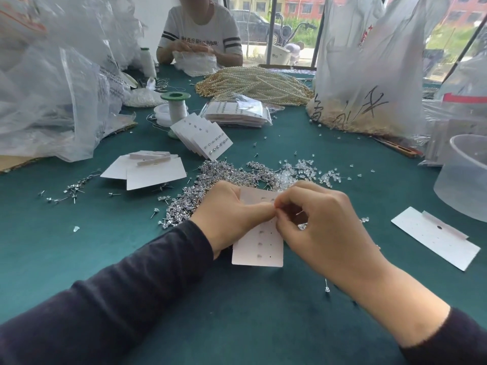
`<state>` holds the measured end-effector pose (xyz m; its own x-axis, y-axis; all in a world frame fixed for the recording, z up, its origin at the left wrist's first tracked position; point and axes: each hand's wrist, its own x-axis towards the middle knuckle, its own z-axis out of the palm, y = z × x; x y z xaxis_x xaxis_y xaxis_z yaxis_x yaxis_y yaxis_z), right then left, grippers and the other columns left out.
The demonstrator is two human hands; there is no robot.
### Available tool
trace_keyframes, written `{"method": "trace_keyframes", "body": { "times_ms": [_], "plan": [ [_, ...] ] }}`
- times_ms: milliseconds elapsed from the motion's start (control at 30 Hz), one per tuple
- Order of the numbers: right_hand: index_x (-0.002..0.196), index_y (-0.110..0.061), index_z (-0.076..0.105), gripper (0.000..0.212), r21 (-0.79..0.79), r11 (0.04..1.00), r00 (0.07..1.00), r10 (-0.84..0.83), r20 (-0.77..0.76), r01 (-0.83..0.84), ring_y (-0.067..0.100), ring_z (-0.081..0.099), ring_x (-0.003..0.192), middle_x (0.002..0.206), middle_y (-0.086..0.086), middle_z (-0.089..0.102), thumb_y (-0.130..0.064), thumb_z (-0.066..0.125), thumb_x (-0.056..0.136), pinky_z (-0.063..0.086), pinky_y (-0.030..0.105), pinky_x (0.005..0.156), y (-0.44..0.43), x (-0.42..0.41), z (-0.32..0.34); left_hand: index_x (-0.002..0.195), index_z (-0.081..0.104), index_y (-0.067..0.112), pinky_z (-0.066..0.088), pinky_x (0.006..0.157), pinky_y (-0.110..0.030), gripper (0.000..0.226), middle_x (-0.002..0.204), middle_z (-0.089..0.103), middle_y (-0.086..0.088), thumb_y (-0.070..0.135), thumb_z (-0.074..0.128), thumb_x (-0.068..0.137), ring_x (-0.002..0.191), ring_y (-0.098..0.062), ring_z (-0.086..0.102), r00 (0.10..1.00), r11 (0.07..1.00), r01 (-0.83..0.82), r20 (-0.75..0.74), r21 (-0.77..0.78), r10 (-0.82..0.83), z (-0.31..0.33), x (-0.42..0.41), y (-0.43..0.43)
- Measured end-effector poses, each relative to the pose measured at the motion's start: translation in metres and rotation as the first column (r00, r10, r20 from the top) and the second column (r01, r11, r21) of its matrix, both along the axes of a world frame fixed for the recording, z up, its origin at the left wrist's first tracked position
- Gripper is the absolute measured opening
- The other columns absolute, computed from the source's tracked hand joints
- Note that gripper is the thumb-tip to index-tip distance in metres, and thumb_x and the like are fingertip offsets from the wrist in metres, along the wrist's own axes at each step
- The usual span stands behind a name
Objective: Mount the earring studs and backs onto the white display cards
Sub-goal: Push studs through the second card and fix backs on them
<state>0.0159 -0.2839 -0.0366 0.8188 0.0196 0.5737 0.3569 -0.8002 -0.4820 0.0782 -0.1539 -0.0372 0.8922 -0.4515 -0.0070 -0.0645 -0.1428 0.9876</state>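
Observation:
My left hand (232,212) grips a white display card (259,246) by its left edge, holding it just above the green table. Several clear backs sit on the card's lower holes. My right hand (316,227) has its fingers curled at the card's right side, pinching something small against the card; a thin stud pin (300,213) shows by the fingers. A heap of silver earring studs (210,177) lies just beyond my hands, with clear plastic backs (305,169) scattered to its right.
Blank cards (155,171) lie at the left and one card (434,237) at the right. Finished cards (203,138) are fanned out further back, near a thread spool (176,106), bagged cards and pearl strands (258,85). A clear tub (466,177) stands right. Another person sits opposite.

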Motion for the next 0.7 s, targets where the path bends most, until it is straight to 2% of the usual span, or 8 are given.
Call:
{"method": "trace_keyframes", "body": {
  "times_ms": [133,267,367,500,533,600,667,700],
  "plan": [
    [0.070,-0.008,0.065,0.010,-0.014,1.000,1.000,0.001,0.002,-0.001,0.020,0.055,0.059,0.069,0.001,0.059,0.000,0.061,0.075,0.049,0.038,0.058,0.001,0.000,-0.001,0.065,0.060,-0.007,0.044,0.054,-0.031,0.029,0.062,0.057,-0.014,0.020,0.064,0.055,0.055,-0.019,0.057,1.000,1.000,0.013,0.024,0.018,-0.013,0.000,0.001,0.000],
    [0.071,-0.003,0.064,0.007,-0.018,1.000,0.997,-0.004,0.073,0.005,0.023,0.055,0.058,0.069,0.004,0.059,0.000,0.059,0.075,0.049,0.040,0.056,0.003,0.000,-0.002,0.070,0.060,-0.010,0.041,0.058,-0.035,0.038,0.067,0.056,-0.016,0.025,0.065,0.054,0.060,-0.021,0.055,0.999,1.000,0.006,0.047,0.014,-0.006,0.004,0.000,0.001],
    [0.072,-0.003,0.063,0.007,0.016,0.999,0.982,-0.042,0.185,0.039,0.022,0.055,0.059,0.072,0.006,0.059,-0.002,0.059,0.077,0.047,0.034,0.057,0.005,0.000,0.001,0.079,0.055,-0.020,0.040,0.061,-0.035,0.065,0.072,0.056,-0.017,0.039,0.066,0.056,0.064,-0.022,0.052,0.998,0.999,0.021,0.064,-0.042,-0.018,0.011,0.004,0.004],
    [0.073,-0.001,0.064,0.005,0.069,0.995,0.963,-0.089,0.254,0.074,0.017,0.056,0.063,0.074,0.007,0.061,0.002,0.061,0.076,0.048,0.030,0.061,0.002,-0.002,0.003,0.072,0.068,0.000,0.053,0.058,-0.030,0.063,0.072,0.066,-0.014,0.061,0.057,0.068,0.060,-0.022,0.062,0.988,0.994,0.090,-0.121,-0.064,-0.098,0.025,0.005,0.010],
    [0.074,-0.001,0.064,0.005,0.099,0.992,0.962,-0.101,0.254,0.078,0.015,0.056,0.064,0.074,0.006,0.061,0.003,0.061,0.076,0.049,0.029,0.062,0.000,-0.002,0.004,0.070,0.069,0.005,0.052,0.057,-0.028,0.056,0.069,0.068,-0.010,0.060,0.057,0.072,0.057,-0.019,0.062,0.992,0.996,0.085,-0.090,-0.020,-0.086,0.029,0.006,0.014],
    [0.074,-0.003,0.065,0.009,0.162,0.983,0.961,-0.128,0.245,0.089,0.013,0.057,0.065,0.074,0.005,0.061,0.006,0.064,0.075,0.050,0.025,0.064,-0.003,-0.002,0.005,0.073,0.068,0.013,0.049,0.055,-0.022,0.032,0.065,0.068,0.000,0.044,0.062,0.080,0.053,-0.011,0.060,0.975,0.963,-0.045,0.222,0.265,-0.016,0.032,0.017,0.029],
    [0.075,-0.005,0.065,0.009,0.200,0.975,0.961,-0.145,0.237,0.097,0.012,0.057,0.067,0.074,0.004,0.061,0.004,0.064,0.076,0.050,0.019,0.065,-0.005,-0.003,0.007,0.076,0.071,0.021,0.041,0.062,-0.020,0.010,0.065,0.064,0.007,0.028,0.065,0.079,0.060,-0.007,0.057,0.844,0.759,-0.348,0.536,0.550,-0.001,0.040,0.033,0.054],
    [0.076,-0.006,0.065,0.008,0.212,0.972,0.961,-0.152,0.232,0.102,0.011,0.057,0.068,0.074,0.003,0.061,0.002,0.064,0.077,0.050,0.017,0.065,-0.006,-0.003,0.008,0.076,0.073,0.021,0.037,0.065,-0.020,0.007,0.065,0.061,0.008,0.023,0.067,0.077,0.065,-0.008,0.056,0.813,0.649,-0.436,0.582,0.623,-0.013,0.044,0.040,0.066]
  ]
}}
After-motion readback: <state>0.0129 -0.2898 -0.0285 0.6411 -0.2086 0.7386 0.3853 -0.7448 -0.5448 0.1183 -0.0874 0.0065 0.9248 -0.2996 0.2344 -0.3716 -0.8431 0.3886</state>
